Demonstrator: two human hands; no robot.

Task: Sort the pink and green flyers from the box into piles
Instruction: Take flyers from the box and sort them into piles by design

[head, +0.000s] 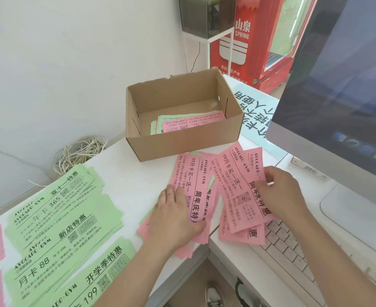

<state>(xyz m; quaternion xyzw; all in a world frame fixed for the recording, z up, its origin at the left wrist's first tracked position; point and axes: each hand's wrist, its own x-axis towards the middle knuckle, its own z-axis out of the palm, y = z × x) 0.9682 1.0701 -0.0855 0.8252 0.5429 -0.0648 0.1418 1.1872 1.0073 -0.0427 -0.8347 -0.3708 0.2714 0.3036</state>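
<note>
Two hands sorting pink flyers (233,173) on a counter (138,180) in front of a box (182,147).
Left hand (173,218) lies flat, pressing one sheaf; right hand (282,191) pinches another. The paper looks thin, light, floppy and slippery, so an edge pinch should suit it. Green flyers (60,218) sit piled left; more remain in the box.

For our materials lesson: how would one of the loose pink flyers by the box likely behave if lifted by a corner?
Probably floppy: the pink flyers are thin paper strips, some overhanging the desk edge. Likely light and prone to sliding, since they lie fanned over each other.
</note>
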